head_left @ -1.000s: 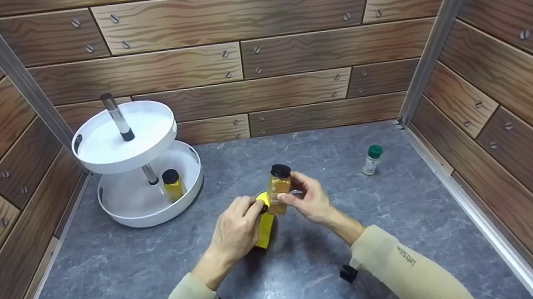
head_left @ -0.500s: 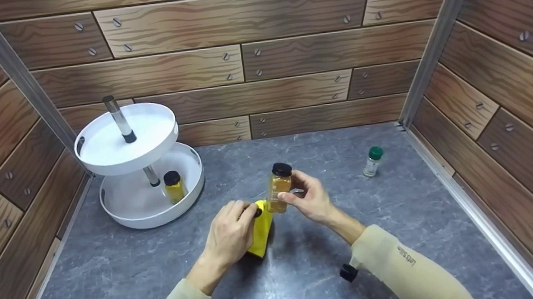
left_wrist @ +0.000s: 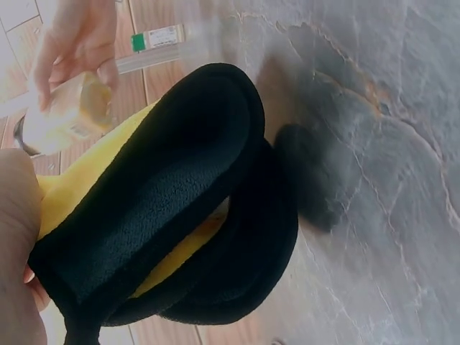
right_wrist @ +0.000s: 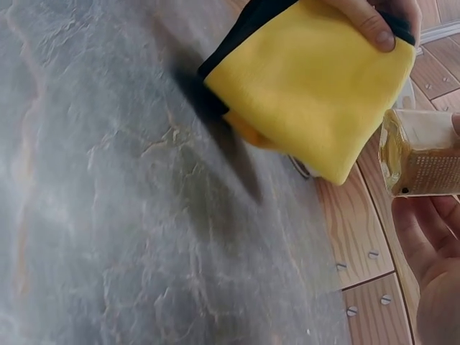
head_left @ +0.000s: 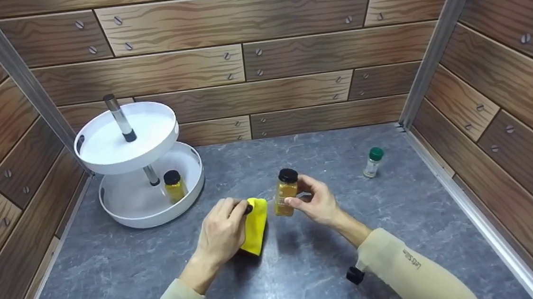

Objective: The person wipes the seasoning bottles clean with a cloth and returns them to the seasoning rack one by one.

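Observation:
My left hand (head_left: 220, 231) grips a folded cloth (head_left: 256, 228), yellow on one face and black on the other, above the table. In the left wrist view the dark side of the cloth (left_wrist: 165, 187) hangs in loose folds. Upright in my right hand (head_left: 319, 201) is a spice jar (head_left: 284, 199) with a black lid and yellow-brown contents, pinched between thumb and fingers. A small gap separates jar and cloth in the head view. The right wrist view shows the jar's base (right_wrist: 392, 154) and the cloth's yellow face (right_wrist: 316, 79).
A white two-tier round stand (head_left: 153, 221) is at the left, with a black-lidded yellow jar (head_left: 175, 189) in its lower tray. A small green-capped shaker (head_left: 372, 164) stands at the right. Wood-patterned walls (head_left: 311, 53) enclose the grey marbled table (head_left: 244, 165).
The cloth has come away from the jar, moving left with my left hand. My right hand and the jar have shifted slightly right.

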`<state>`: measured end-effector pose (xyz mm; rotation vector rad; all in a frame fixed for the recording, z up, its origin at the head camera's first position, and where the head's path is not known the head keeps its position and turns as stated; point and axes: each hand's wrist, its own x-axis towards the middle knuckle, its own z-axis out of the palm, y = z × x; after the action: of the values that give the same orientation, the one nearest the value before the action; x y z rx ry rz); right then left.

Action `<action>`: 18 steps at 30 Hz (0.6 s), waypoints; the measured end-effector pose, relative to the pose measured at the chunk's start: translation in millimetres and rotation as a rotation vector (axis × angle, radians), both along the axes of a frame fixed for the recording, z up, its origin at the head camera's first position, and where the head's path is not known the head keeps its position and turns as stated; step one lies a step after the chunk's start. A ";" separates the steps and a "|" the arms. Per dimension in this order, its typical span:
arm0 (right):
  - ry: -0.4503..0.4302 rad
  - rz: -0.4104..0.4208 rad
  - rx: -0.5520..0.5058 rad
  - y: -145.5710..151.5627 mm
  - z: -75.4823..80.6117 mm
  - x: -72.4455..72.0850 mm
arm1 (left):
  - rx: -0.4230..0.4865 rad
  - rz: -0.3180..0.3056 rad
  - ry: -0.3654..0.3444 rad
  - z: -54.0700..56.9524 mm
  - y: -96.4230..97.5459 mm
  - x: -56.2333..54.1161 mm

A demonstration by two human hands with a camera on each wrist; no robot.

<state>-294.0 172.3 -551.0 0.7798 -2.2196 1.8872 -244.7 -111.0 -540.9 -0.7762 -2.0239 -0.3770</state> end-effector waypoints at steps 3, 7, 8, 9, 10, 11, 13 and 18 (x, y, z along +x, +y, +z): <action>-0.017 -0.020 0.024 2.9 -3.5 0.5 | 0.003 0.009 0.008 0.1 -2.7 -0.4; -0.045 -0.046 0.053 5.7 -9.2 1.7 | 0.009 0.010 0.019 0.5 -5.4 -0.8; -0.050 -0.050 0.063 6.3 -10.6 2.2 | 0.009 0.011 0.019 0.6 -6.0 -0.8; -0.055 -0.051 0.072 6.8 -12.1 2.7 | 0.009 0.011 0.022 0.7 -6.5 -0.9; -0.057 -0.048 0.079 7.5 -13.7 3.3 | 0.008 0.012 0.022 0.8 -6.9 -0.8; -0.059 -0.047 0.085 8.1 -15.1 3.8 | 0.007 0.013 0.023 1.0 -7.2 -0.9; -0.056 -0.038 0.098 9.1 -18.4 4.8 | 0.007 0.011 0.026 1.4 -7.3 -1.1; -0.071 -0.027 0.137 10.5 -26.1 6.5 | 0.011 0.009 0.029 2.8 -6.5 -0.8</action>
<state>-287.5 182.8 -577.1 0.7089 -2.4114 1.7934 -245.5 -117.5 -538.1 -0.7620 -1.9965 -0.3696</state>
